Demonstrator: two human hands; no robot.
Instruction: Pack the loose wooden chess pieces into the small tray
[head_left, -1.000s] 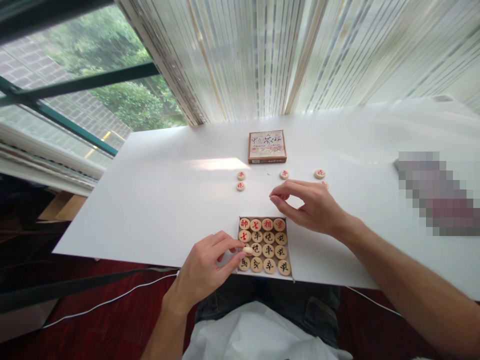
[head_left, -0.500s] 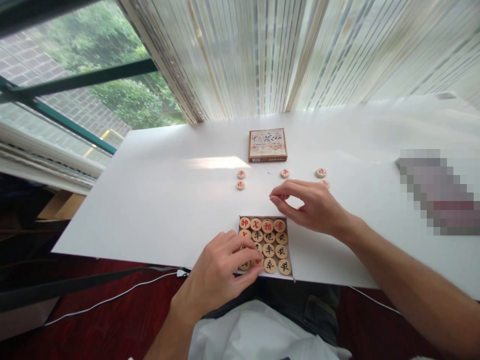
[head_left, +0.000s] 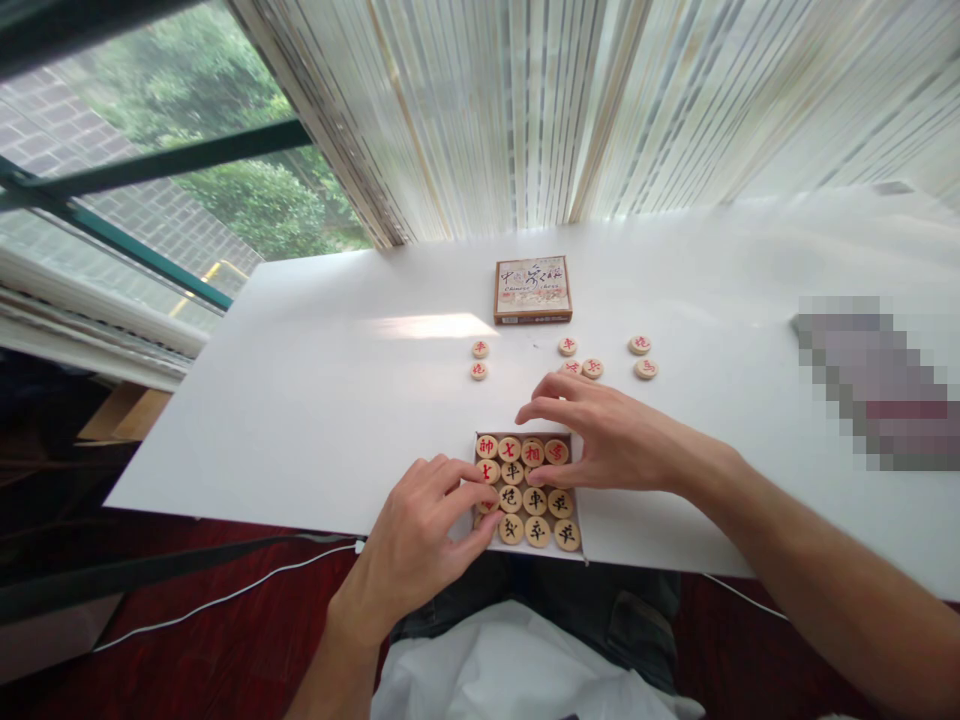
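Note:
A shallow tray (head_left: pixel 577 490) at the table's front edge holds rows of round wooden Chinese chess pieces, red-marked at the back, mostly black-marked in front. My left hand (head_left: pixel 431 535) reaches over the tray's left side, thumb and fingertips closed on a red-marked chess piece (head_left: pixel 487 505), partly covered by the fingers. My right hand (head_left: pixel 600 430) hovers above the tray's back right part, thumb and forefinger wide apart with nothing between them. Just beyond its knuckles, two red-marked pieces (head_left: pixel 592 368) lie side by side on the table, one partly hidden.
Further red-marked pieces (head_left: pixel 480 349) lie apart in two loose rows on the white table (head_left: pixel 300 420). Behind them lies a Chinese chess box lid (head_left: pixel 533 288). A pixelated object (head_left: pixel 877 380) is at the right. Blinds (head_left: pixel 487 120) and a window border the table.
My right hand has come back toward the tray and its fingers have spread, uncovering two pieces on the table. My left hand has moved slightly left with the red-marked piece.

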